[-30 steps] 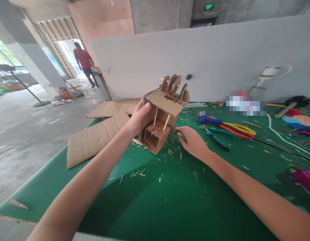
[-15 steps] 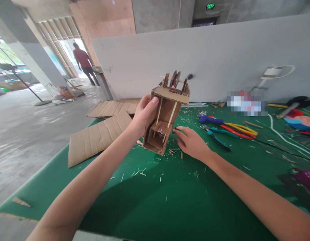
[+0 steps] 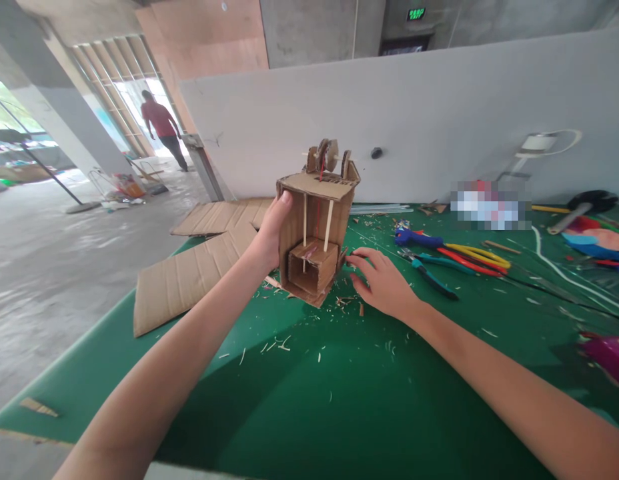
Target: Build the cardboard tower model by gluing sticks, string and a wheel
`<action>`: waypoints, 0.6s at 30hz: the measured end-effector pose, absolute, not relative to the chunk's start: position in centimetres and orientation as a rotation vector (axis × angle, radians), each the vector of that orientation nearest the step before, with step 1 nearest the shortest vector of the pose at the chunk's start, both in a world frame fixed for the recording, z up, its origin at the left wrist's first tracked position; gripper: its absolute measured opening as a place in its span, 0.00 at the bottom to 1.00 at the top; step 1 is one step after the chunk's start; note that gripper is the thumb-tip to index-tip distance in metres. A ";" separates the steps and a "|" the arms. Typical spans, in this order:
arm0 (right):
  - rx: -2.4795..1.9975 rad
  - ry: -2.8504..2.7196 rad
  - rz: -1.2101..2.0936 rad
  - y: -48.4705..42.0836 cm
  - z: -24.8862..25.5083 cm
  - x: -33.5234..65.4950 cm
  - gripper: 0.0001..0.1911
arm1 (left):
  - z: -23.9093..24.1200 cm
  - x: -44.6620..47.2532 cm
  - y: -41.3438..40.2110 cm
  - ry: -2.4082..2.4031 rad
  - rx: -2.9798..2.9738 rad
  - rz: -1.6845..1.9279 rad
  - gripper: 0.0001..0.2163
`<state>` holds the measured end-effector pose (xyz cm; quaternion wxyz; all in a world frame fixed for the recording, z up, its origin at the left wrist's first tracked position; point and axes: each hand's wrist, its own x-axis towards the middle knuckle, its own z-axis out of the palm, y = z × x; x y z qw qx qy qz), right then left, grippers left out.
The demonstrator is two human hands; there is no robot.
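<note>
My left hand (image 3: 274, 230) is closed around the left side of a cardboard model lift (image 3: 314, 183), holding it above the table. The model is an open-fronted box, tilted slightly. Wooden sticks run down inside it to a small cardboard box (image 3: 317, 252) low in the frame. On top, cardboard discs (image 3: 327, 155) sit on a thin stick between uprights, and a red string (image 3: 318, 217) hangs down from them. My right hand (image 3: 384, 280) is beside the model's lower right side, fingers curled at a small dark piece there. Exactly what the fingertips grip is too small to tell.
Cardboard sheets (image 3: 189, 280) lie on the left of the green table (image 3: 299, 413). To the right are pliers (image 3: 429, 273), a blue-handled tool (image 3: 419, 238) and a white cable (image 3: 544, 257). Scraps are scattered about. A grey-white panel (image 3: 389, 120) stands behind; a person (image 3: 162, 127) walks far left.
The model has shifted left and turned to show its front more squarely; the small inner box and red string are clearer. My right hand stays almost in place.
</note>
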<state>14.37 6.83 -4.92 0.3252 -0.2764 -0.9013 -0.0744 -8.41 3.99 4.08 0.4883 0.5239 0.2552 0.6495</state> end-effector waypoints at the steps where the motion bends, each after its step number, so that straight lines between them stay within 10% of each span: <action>1: -0.729 -2.336 -0.131 6.8 -4.9 14.3 0.17 | 4.0 -8.6 4.1 0.636 1.265 1.581 0.24; 10: -0.947 -2.087 0.449 6.7 -4.4 13.6 0.12 | 2.7 -9.7 4.9 0.633 1.255 1.625 0.24; 18: -0.721 -2.289 -0.187 6.4 -4.6 14.0 0.12 | 3.6 -9.4 4.3 0.662 1.228 1.624 0.27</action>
